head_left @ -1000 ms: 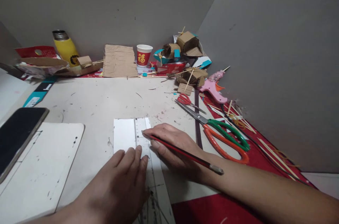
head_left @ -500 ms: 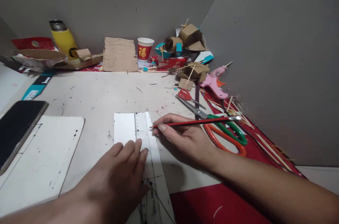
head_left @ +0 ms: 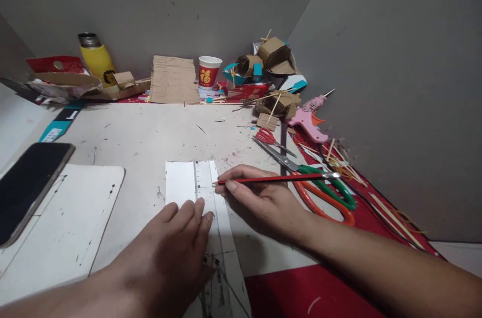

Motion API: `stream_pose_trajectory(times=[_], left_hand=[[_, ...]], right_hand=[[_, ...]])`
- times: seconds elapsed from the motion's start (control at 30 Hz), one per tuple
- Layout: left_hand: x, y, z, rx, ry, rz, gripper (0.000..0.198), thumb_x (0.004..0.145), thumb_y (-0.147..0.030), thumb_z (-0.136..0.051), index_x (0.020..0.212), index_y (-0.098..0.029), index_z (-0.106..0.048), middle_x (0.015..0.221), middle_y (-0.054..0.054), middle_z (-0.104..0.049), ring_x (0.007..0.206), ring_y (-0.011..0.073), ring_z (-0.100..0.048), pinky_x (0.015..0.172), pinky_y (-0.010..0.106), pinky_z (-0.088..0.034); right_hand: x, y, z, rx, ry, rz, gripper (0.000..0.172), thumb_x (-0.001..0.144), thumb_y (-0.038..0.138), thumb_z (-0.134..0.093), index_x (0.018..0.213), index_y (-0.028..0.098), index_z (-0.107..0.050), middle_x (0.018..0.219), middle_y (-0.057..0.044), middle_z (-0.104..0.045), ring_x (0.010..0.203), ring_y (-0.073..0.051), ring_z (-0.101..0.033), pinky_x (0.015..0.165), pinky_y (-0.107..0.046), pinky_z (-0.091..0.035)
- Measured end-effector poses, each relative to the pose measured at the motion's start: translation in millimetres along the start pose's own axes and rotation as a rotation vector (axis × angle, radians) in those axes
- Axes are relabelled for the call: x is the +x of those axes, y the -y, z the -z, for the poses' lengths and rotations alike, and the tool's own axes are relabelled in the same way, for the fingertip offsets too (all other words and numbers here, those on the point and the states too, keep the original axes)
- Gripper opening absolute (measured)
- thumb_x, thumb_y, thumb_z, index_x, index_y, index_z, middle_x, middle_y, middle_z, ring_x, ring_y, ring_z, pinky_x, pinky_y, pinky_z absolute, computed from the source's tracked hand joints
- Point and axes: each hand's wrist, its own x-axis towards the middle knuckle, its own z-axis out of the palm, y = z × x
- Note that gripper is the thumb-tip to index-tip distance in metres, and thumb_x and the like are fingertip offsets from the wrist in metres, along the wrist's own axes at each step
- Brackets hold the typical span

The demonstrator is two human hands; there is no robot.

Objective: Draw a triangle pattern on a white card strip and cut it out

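My left hand [head_left: 175,245] presses a clear ruler [head_left: 205,177] down along a narrow strip of white card [head_left: 179,180], its fingers bent and close together. The hand and wrist hide part of the strip. In a pinch of thumb and fingers, my right hand [head_left: 261,197] holds a red-and-black pencil [head_left: 280,178]. Its sharpened tip is at the ruler's right side, near the far end of the strip, and the shaft lies almost level, pointing right. Dark marks and lines show under the ruler's near part.
Large scissors [head_left: 324,192] and small red scissors [head_left: 265,136] lie right of my right hand. A pink glue gun [head_left: 309,125] rests behind them. A phone [head_left: 32,187] lies on white card [head_left: 90,207] at left. A paper cup [head_left: 209,72], yellow bottle [head_left: 97,62] and cardboard pieces [head_left: 173,80] line the back.
The whole view has shifted slightly, so things appear a little further right. The pencil tip has moved slightly toward me along the ruler; my left hand stays on the ruler.
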Motion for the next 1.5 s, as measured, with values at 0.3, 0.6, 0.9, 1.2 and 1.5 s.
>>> stream_pose_trajectory(times=[0.3,0.6,0.9,1.2,1.5], left_hand=[[0.0,0.8,-2.9,-0.012,-0.030,0.024,0.055,0.096,-0.048,-0.050,0.131,-0.007,-0.064,0.135,0.023,-0.062,0.116,0.0359,-0.062,0.092,0.047,-0.047],[-0.1,1.6,-4.4,-0.017,-0.099,0.068,0.052,0.094,-0.052,-0.056,0.125,-0.013,-0.069,0.130,0.016,-0.067,0.113,0.0299,-0.064,0.094,0.041,-0.042],[-1.2,2.3,-3.9,0.027,-0.170,0.072,0.051,0.093,-0.055,-0.056,0.121,-0.016,-0.072,0.128,0.012,-0.069,0.111,0.0258,-0.065,0.091,0.037,-0.039],[0.2,-0.5,-2.1,0.056,-0.173,0.060,0.054,0.088,-0.056,-0.063,0.121,-0.015,-0.073,0.127,0.012,-0.070,0.109,0.0270,-0.063,0.089,0.038,-0.038],[-1.6,-0.4,-6.7,0.074,-0.179,0.051,0.051,0.090,-0.056,-0.059,0.119,-0.017,-0.073,0.126,0.011,-0.071,0.109,0.0269,-0.061,0.089,0.039,-0.036]], right_hand=[[3.3,-0.5,0.5,-0.016,-0.021,-0.021,0.014,0.090,0.026,-0.055,0.086,0.020,-0.066,0.078,-0.004,-0.069,0.076,-0.019,-0.067,0.071,-0.033,-0.055],[3.9,-0.4,3.2,-0.074,0.011,0.007,0.019,0.091,0.027,-0.054,0.098,0.019,-0.071,0.095,-0.007,-0.078,0.089,-0.020,-0.072,0.082,-0.034,-0.056],[5.4,4.5,3.1,-0.091,0.003,-0.023,0.019,0.088,0.026,-0.053,0.092,0.019,-0.070,0.088,-0.007,-0.077,0.082,-0.019,-0.071,0.073,-0.032,-0.056],[3.3,7.2,1.3,-0.029,-0.016,-0.129,0.018,0.079,0.028,-0.056,0.082,0.017,-0.070,0.076,-0.009,-0.075,0.068,-0.020,-0.065,0.059,-0.031,-0.050],[3.3,6.4,0.5,0.118,-0.030,-0.230,0.015,0.074,0.027,-0.060,0.080,0.017,-0.068,0.071,-0.005,-0.070,0.061,-0.015,-0.060,0.055,-0.028,-0.048]])
